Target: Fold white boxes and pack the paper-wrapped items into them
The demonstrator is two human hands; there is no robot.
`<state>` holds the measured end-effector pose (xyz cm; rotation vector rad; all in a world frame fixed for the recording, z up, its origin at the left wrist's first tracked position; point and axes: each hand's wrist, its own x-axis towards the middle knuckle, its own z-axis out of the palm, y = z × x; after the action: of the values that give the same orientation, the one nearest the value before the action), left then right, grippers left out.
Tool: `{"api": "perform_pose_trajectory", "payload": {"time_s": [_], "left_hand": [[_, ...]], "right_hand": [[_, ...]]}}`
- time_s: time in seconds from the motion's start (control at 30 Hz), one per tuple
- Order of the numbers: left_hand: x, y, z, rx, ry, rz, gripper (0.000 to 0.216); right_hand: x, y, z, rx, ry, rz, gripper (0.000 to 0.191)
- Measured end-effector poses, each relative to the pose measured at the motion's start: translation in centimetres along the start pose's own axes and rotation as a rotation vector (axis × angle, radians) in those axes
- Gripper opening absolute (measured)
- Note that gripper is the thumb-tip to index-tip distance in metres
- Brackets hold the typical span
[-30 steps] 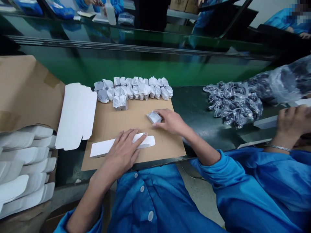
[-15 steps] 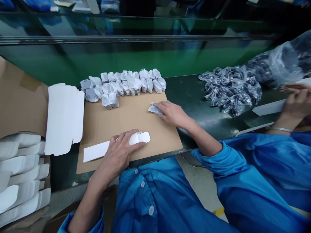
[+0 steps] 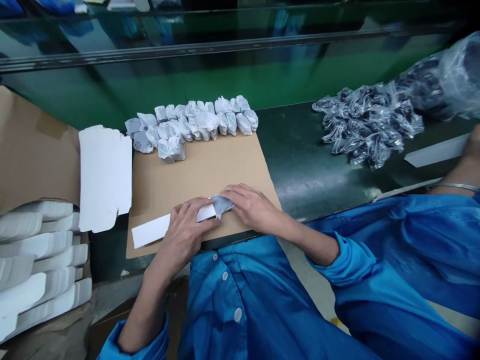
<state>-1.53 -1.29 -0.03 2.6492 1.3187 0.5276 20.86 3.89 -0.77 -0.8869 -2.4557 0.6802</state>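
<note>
My left hand [image 3: 186,226] is closed around a long, narrow white carton [image 3: 150,231] lying on a cardboard sheet [image 3: 195,172]. Its fingers wrap the carton close to the right end. At that end my right hand [image 3: 249,206] grips a small packet wrapped in pale grey-white film [image 3: 222,204]. The packet meets the carton's end; how far it reaches inside is hidden by my fingers. Similar wrapped packets [image 3: 202,125] stand in rows along the sheet's far edge.
Flat white cartons [image 3: 105,177] lie left of the sheet, beside a cardboard box [image 3: 37,145] with more cartons [image 3: 41,250]. Clear bags with dark items [image 3: 371,120] are piled at right. A co-worker's arm [image 3: 459,175] and a white strip [image 3: 437,150] are at far right.
My right hand has brought the wrapped packet left and toward me, up to the carton's end. My left hand stays on the carton. The co-worker's hand has moved out at the right.
</note>
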Motion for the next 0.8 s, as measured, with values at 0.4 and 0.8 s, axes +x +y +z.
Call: {"api": "perform_pose_trajectory", "payload": {"time_s": [0.4, 0.8], "left_hand": [[-0.7, 0.0, 0.3, -0.004, 0.172, -0.021, 0.033], [2.6, 2.7, 1.4, 0.129, 0.518, -0.139, 0.041]], "right_hand": [[1.0, -2.4, 3.4, 0.638, 0.305, 0.41, 0.054], [3.4, -1.6, -0.2, 0.78, 0.429, 0.435, 0.056]]}}
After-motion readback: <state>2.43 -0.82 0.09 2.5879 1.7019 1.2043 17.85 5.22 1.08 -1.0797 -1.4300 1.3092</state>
